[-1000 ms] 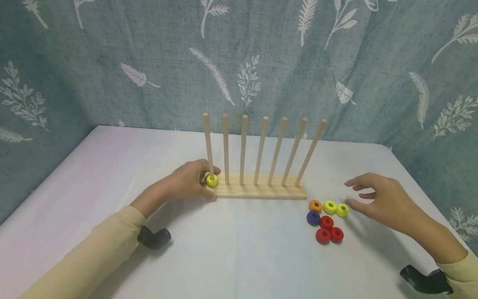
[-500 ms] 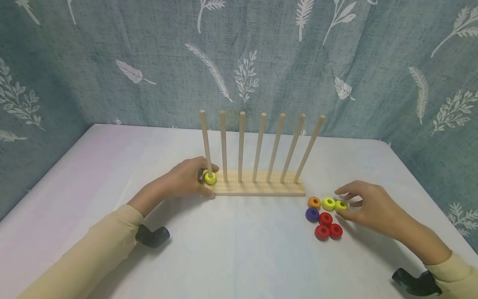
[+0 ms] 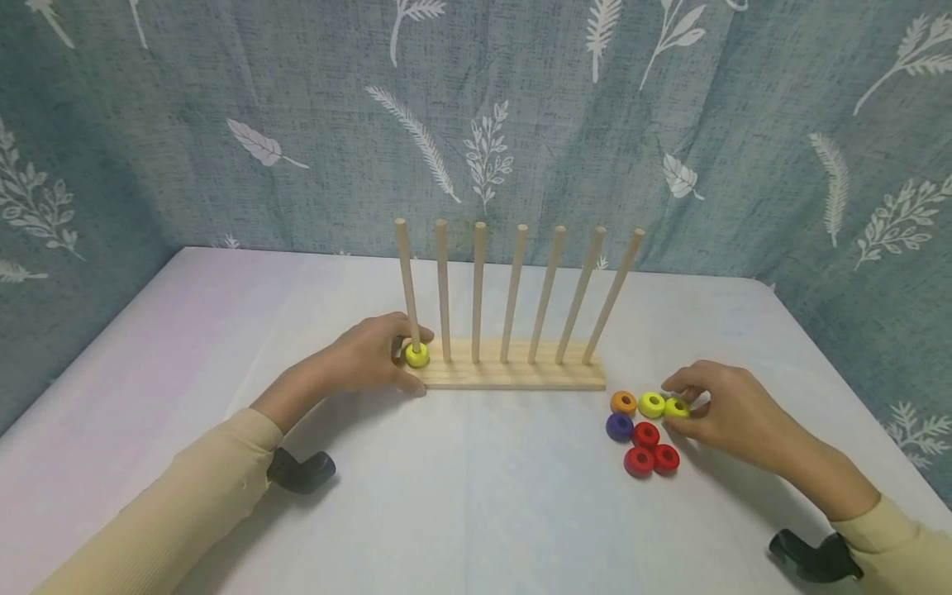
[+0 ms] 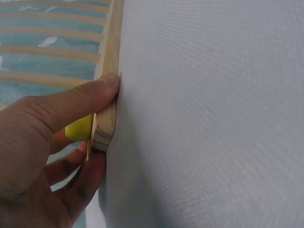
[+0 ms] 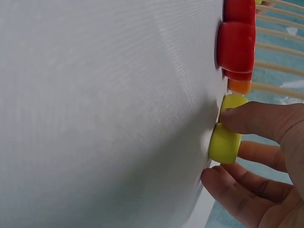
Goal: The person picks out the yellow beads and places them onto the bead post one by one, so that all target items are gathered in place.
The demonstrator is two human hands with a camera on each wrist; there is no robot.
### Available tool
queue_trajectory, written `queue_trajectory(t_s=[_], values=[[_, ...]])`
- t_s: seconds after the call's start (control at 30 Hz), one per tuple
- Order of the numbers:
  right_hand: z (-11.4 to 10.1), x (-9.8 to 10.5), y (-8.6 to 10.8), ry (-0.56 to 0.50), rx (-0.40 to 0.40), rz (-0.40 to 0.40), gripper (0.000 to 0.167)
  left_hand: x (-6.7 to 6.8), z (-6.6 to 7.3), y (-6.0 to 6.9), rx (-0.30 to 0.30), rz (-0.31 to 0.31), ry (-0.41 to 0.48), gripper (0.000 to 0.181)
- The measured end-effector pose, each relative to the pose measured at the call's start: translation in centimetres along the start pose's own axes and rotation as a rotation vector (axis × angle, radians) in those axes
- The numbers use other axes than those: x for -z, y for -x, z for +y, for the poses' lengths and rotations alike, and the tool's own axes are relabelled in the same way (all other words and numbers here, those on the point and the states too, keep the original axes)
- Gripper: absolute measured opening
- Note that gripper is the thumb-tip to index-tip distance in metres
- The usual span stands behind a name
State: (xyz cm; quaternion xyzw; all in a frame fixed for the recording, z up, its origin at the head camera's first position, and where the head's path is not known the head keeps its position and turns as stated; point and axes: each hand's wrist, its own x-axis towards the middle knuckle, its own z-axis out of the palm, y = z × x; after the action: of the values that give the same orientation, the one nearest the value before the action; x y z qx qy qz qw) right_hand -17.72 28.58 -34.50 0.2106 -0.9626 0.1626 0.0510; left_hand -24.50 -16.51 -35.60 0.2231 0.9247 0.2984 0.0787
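A wooden peg rack [image 3: 513, 378] with a row of upright pegs stands mid-table. My left hand [image 3: 370, 355] grips its left end, thumb along the front edge and fingers behind. One yellow ring [image 3: 416, 359] sits at the foot of the leftmost peg, inside that grasp. To the right, my right hand [image 3: 736, 415] holds a second yellow ring [image 5: 225, 146] between thumb and fingers, low at the table. Touching it is another yellow ring [image 3: 650, 411]. In the right wrist view the thumb lies where these two meet.
Beside them on the white table [image 3: 357, 504] lie an orange ring [image 3: 621, 410], a purple ring [image 3: 618, 434] and three red rings [image 3: 638, 469], close together. A leaf-patterned cloth [image 3: 327, 149] hangs behind the table and along its sides.
My right hand has moved left and down to the right-hand yellow ring, and its thumb and fingers have closed around it. My left hand stays on the rack's end.
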Motion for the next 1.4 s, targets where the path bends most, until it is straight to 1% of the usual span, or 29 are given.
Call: queue_trajectory(t_s=[0.33,0.53,0.7,1.0,1.17,1.3,1.4], values=[[-0.1,0.1,-0.5,0.006,-0.026,-0.058,0.024,-0.1,-0.1,0.0,0.005,0.001,-0.002,0.066],[-0.3,0.1,-0.6,0.004,-0.039,-0.066,0.022,-0.1,-0.3,0.1,0.004,0.004,-0.003,0.064],[-0.4,0.1,-0.7,0.006,-0.042,-0.07,0.022,-0.1,-0.3,0.1,-0.014,0.004,0.005,0.061],[-0.5,0.8,-0.5,0.029,-0.047,-0.058,0.023,-0.2,-0.2,-0.1,-0.021,0.005,0.016,0.06],[-0.5,1.5,-0.6,0.046,0.003,-0.017,0.023,-0.2,-0.1,-0.2,-0.01,0.003,0.021,0.062],[-0.5,2.0,-0.8,0.045,0.03,0.009,0.024,-0.1,-0.2,-0.1,-0.005,-0.001,0.02,0.059],[-0.7,2.4,-1.0,0.044,0.041,0.022,0.024,-0.1,-0.2,0.0,-0.014,-0.002,0.02,0.055]])
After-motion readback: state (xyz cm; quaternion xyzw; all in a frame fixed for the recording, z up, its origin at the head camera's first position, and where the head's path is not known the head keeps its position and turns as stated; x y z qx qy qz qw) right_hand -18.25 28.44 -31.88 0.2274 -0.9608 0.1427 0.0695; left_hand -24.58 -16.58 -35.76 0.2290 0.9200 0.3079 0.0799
